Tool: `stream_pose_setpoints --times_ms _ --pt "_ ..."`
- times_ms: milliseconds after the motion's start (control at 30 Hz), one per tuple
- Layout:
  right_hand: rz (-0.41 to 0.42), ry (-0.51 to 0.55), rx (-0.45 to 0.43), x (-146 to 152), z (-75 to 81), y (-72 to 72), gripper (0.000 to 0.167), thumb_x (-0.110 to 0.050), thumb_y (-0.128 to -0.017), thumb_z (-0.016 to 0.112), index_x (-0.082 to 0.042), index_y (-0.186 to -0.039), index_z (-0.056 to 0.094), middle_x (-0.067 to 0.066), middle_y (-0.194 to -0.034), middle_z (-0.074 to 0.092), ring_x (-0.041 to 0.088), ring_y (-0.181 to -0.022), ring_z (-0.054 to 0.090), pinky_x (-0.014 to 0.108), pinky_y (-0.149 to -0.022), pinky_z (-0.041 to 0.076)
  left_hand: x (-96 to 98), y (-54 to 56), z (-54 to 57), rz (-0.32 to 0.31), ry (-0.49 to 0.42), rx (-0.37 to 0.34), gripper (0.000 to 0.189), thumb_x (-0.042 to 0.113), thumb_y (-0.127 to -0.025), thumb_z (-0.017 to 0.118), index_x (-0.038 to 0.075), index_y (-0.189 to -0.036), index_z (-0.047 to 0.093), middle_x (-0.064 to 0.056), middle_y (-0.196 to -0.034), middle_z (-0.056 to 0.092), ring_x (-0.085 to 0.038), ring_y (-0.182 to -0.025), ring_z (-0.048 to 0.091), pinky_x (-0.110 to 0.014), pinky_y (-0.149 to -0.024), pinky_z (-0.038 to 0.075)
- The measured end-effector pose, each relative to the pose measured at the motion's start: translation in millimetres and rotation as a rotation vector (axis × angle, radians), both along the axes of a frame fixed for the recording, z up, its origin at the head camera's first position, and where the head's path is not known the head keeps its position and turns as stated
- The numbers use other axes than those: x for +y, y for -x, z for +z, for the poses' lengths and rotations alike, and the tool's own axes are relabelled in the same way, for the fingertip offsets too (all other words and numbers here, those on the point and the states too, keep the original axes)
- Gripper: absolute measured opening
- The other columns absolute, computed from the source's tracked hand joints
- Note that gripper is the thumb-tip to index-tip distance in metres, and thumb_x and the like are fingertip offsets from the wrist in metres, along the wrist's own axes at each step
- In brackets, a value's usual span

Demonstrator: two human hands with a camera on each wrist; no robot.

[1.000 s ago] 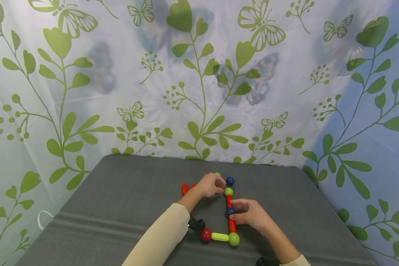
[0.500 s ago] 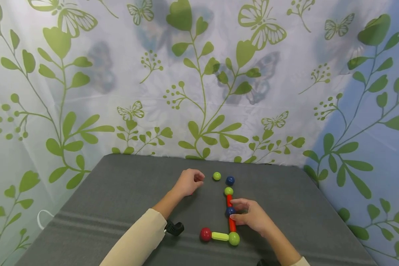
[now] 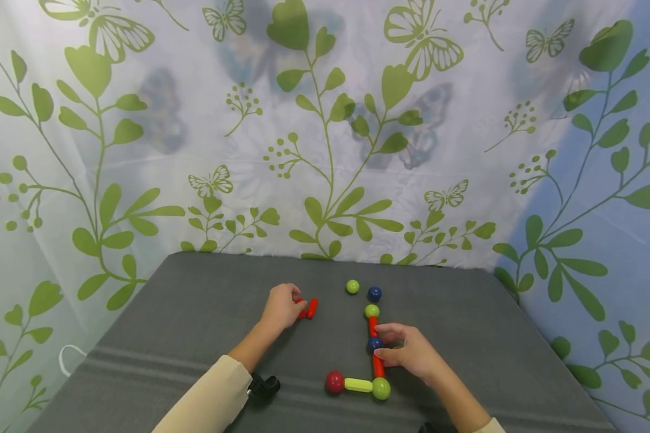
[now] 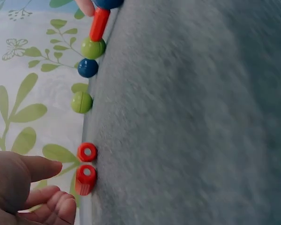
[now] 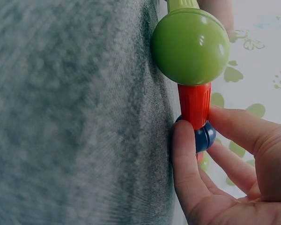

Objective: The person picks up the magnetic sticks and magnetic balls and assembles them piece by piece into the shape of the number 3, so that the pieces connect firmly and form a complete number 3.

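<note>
My right hand (image 3: 411, 349) pinches a chain of magnetic rods and balls around its blue ball (image 3: 375, 344). Red rods (image 3: 378, 364) join this ball to a small green ball (image 3: 372, 311) on the far side and a larger green ball (image 3: 381, 388) nearby. From that larger ball a yellow-green rod (image 3: 359, 385) runs left to a red ball (image 3: 334, 382). My left hand (image 3: 283, 307) reaches to two loose red rods (image 3: 312, 308); in the left wrist view its thumb and fingers stand apart beside the nearer rod (image 4: 85, 180), without visibly gripping it.
A loose green ball (image 3: 352, 287) and a loose blue ball (image 3: 375, 293) lie beyond the chain. The grey cloth-covered table (image 3: 195, 343) ends at a leaf-patterned curtain (image 3: 325, 150). A white cord (image 3: 67, 358) hangs at the left edge.
My left hand has moved left from beside the loose balls to the loose red rods, uncovering the green ball. The right hand has kept its place on the chain.
</note>
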State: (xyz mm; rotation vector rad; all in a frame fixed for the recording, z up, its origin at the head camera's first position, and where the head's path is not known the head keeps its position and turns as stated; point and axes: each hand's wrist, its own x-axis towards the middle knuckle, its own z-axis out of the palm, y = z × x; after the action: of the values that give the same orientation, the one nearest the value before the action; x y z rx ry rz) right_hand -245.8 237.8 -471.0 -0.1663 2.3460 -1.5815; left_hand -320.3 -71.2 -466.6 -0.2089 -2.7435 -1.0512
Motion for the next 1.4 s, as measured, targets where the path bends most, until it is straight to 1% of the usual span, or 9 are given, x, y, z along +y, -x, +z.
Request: stream_pose_setpoints --times_ms 200,333,433,533,633,767,967,1200,1400 --pt "0.002 -0.005 -0.011 0.5 -0.8 1.3 0.063 -0.009 -0.085 0.083 0.002 -0.141 0.056 0.025 -0.126 0.063 0.024 -0.093 0.074 0.04 -0.078 0.063 -3.9 0.8 -5.1 0.037 0.06 -0.091 0.035 0.024 -0.088 0.082 -0.005 -0.104 0.069 -0.009 -0.081 0.065 -0.02 -0.073 0.058 -0.036 -0.071 0.054" --pt "0.01 0.005 -0.022 0.0 0.5 0.9 0.064 -0.008 -0.085 0.082 0.003 -0.142 0.055 0.026 -0.128 0.061 0.025 -0.094 0.074 0.041 -0.08 0.063 -5.4 3.4 -8.2 0.053 0.069 -0.1 0.04 0.029 -0.087 0.082 -0.005 -0.106 0.07 -0.01 -0.088 0.069 -0.019 -0.075 0.061 -0.037 -0.072 0.056" --pt "0.005 0.009 -0.027 -0.7 1.3 0.5 0.064 -0.008 -0.085 0.082 0.003 -0.142 0.055 0.027 -0.128 0.06 0.025 -0.094 0.074 0.041 -0.08 0.063 -6.0 6.6 -10.2 0.056 0.07 -0.107 0.037 0.03 -0.087 0.083 -0.002 -0.1 0.071 -0.009 -0.086 0.069 -0.017 -0.071 0.06 -0.033 -0.067 0.054" --pt "0.0 0.012 -0.027 -1.4 1.3 0.5 0.063 -0.008 -0.085 0.083 0.003 -0.141 0.056 0.027 -0.128 0.06 0.025 -0.093 0.075 0.041 -0.08 0.063 -5.8 9.2 -10.1 0.054 0.067 -0.123 0.032 0.029 -0.085 0.084 0.002 -0.087 0.069 -0.007 -0.078 0.065 -0.016 -0.064 0.056 -0.028 -0.059 0.048" --pt "-0.001 0.014 -0.029 -2.2 0.9 0.7 0.063 -0.009 -0.085 0.083 0.002 -0.141 0.056 0.026 -0.128 0.06 0.025 -0.094 0.074 0.042 -0.08 0.063 -5.9 11.0 -9.1 0.058 0.064 -0.138 0.028 0.025 -0.084 0.085 0.004 -0.079 0.067 -0.006 -0.076 0.065 -0.016 -0.061 0.056 -0.027 -0.056 0.046" --pt "-0.008 0.015 -0.039 -3.3 1.2 1.2 0.064 -0.007 -0.085 0.083 0.002 -0.142 0.056 0.026 -0.128 0.06 0.024 -0.093 0.073 0.043 -0.079 0.063 -6.2 12.0 -7.2 0.063 0.071 -0.146 0.018 0.017 -0.083 0.083 0.004 -0.082 0.071 -0.008 -0.083 0.069 -0.018 -0.065 0.06 -0.029 -0.059 0.051" --pt "-0.028 -0.008 -0.05 -5.8 3.2 2.0 0.065 -0.005 -0.083 0.083 0.002 -0.142 0.056 0.026 -0.128 0.059 0.025 -0.092 0.073 0.043 -0.077 0.063 -7.5 12.8 -5.5 0.043 0.08 -0.151 0.011 0.01 -0.083 0.079 0.003 -0.089 0.072 -0.01 -0.09 0.071 -0.02 -0.069 0.062 -0.033 -0.063 0.054" --pt "-0.039 0.003 -0.05 -6.1 0.9 3.3 0.065 -0.002 -0.083 0.082 0.002 -0.142 0.056 0.026 -0.128 0.059 0.025 -0.091 0.073 0.044 -0.077 0.063 -12.0 15.6 -7.0 -0.019 0.096 -0.118 0.013 0.007 -0.082 0.08 0.002 -0.093 0.074 -0.01 -0.092 0.073 -0.02 -0.073 0.064 -0.034 -0.065 0.056" --pt "-0.041 0.018 -0.054 -4.2 -1.3 3.9 0.066 -0.001 -0.082 0.082 0.002 -0.143 0.055 0.026 -0.127 0.059 0.026 -0.09 0.073 0.044 -0.077 0.063 -17.1 19.2 -9.0 -0.082 0.04 -0.094 0.017 0.005 -0.081 0.08 0.002 -0.098 0.077 -0.008 -0.09 0.074 -0.016 -0.074 0.064 -0.032 -0.067 0.056"
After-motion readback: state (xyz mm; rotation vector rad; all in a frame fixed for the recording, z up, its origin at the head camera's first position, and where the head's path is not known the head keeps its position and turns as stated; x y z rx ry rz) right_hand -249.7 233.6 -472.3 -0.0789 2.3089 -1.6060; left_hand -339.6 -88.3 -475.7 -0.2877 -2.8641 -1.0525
